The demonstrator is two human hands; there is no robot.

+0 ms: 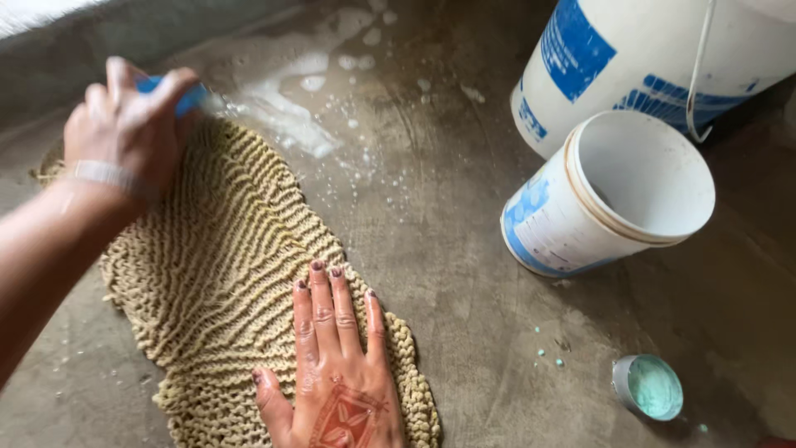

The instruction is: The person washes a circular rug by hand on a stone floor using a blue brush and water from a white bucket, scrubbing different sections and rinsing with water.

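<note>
A beige knitted mat (224, 249) lies wet on a grey concrete floor (464, 274). My left hand (124, 124) is at the mat's far end, closed around a blue scrubbing brush (186, 95) that is blurred with motion; a pale band sits on that wrist. My right hand (336, 365) lies flat on the mat's near end with its fingers spread. It has a red-brown painted pattern on its back.
White soapy foam (282, 108) is spread on the floor beyond the mat. To the right, a small white and blue bucket (539, 224) lies tilted against a larger one (630, 58). A small round tin of blue-green powder (649, 386) sits at the lower right.
</note>
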